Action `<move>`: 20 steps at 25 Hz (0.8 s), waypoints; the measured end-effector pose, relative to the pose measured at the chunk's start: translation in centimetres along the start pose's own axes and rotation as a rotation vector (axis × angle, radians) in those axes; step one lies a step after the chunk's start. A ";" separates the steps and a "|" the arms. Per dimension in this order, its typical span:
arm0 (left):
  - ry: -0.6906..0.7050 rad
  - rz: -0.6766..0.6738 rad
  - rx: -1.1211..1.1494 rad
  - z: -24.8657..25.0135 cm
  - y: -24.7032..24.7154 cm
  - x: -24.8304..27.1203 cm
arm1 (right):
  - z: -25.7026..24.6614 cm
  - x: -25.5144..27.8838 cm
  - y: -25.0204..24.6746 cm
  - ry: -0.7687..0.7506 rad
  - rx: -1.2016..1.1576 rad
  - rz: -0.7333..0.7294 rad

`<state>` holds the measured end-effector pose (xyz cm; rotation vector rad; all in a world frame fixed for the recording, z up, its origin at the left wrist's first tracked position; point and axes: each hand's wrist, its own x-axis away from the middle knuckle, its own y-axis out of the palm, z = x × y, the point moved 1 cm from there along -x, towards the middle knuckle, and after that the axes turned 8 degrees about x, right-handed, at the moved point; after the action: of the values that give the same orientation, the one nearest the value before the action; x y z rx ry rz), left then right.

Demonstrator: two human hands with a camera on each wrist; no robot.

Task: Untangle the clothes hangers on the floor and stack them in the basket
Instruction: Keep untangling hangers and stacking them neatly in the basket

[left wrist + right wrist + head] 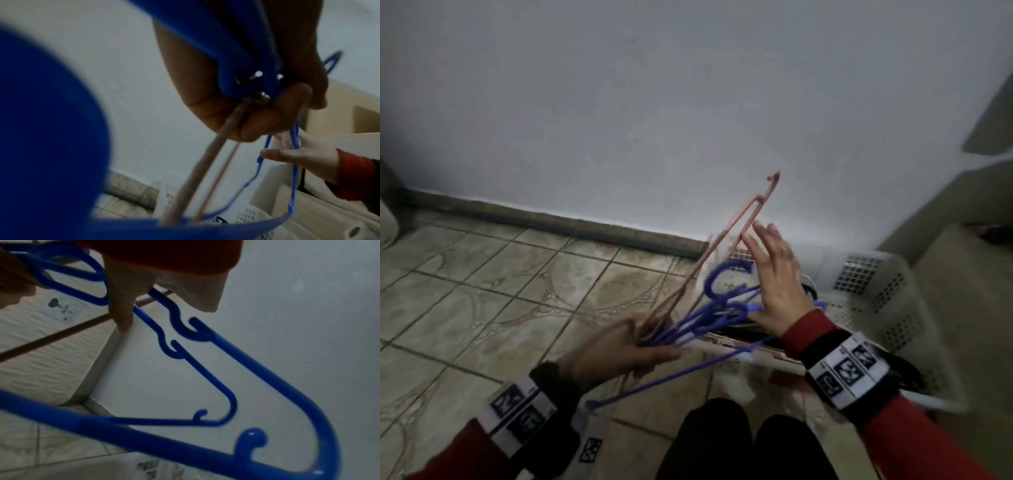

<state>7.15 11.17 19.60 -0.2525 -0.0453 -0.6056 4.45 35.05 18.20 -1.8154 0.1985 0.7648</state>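
Note:
My left hand grips a bunch of hangers by one end, low over the floor. The bunch holds several blue hangers and a pink hanger that sticks up toward the wall. My right hand is open, with spread fingers touching the pink hanger and its thumb by the blue hooks. The white mesh basket stands just behind the hands. The left wrist view shows curled fingers round blue hangers and pink rods. In the right wrist view, straight fingers lie beside blue hangers.
Patterned floor tiles spread to the left, up to a dark baseboard and a white wall. Dark items lie inside the basket. A beige block stands at the right. My knees in dark trousers are at the bottom.

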 end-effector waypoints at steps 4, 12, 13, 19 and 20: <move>0.035 -0.225 -0.081 1.6 2.3 -4.9 | 3.7 2.6 -5.8 -0.079 0.308 0.170; 0.121 -0.300 -0.074 3.4 7.9 -13.3 | 10.0 7.3 -8.8 0.123 0.189 -0.022; 0.105 -0.315 -0.047 3.0 8.4 -13.8 | 10.4 7.9 -8.5 0.157 0.180 -0.044; -0.035 -0.565 -0.211 2.4 10.9 -15.7 | 11.3 7.9 -6.8 0.209 0.323 0.033; -0.048 -0.550 -0.207 2.5 10.8 -16.0 | 11.6 7.7 -6.8 0.196 0.359 -0.040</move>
<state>0.22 29.33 17.78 -0.4619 -0.1005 -1.1539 9.00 49.73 16.83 -1.5444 0.4010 0.4858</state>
